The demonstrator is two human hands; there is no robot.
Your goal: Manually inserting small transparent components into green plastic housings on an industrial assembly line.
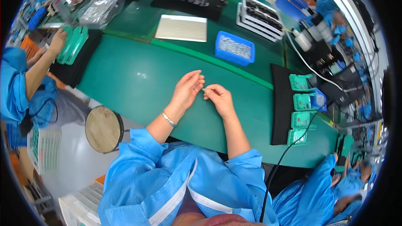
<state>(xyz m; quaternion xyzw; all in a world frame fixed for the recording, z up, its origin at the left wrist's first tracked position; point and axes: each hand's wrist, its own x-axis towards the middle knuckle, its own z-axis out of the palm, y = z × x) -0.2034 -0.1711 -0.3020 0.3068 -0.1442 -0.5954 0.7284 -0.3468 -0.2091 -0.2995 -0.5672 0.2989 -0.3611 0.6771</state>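
Above the green work table (138, 71), my two hands are held close together in front of my chest. My left hand (188, 88) has its palm turned toward the right hand, its fingers stretched and slightly cupped; whether anything tiny lies in the palm cannot be seen. With thumb and forefinger pinched, my right hand (220, 100) is beside the left fingertips. A tiny light speck shows at that pinch, too small to name. Beyond the hands stands a blue bin (217, 53) full of small pale parts.
A ridged cream tray (181, 28) and stacked white trays (238, 19) are across the green ledge (209, 61). On the right, several green baskets (300, 101) stand on a black mat (279, 113). A co-worker's hand (58, 39) is near green trays (77, 44) at left; a round stool (104, 129) stands below.
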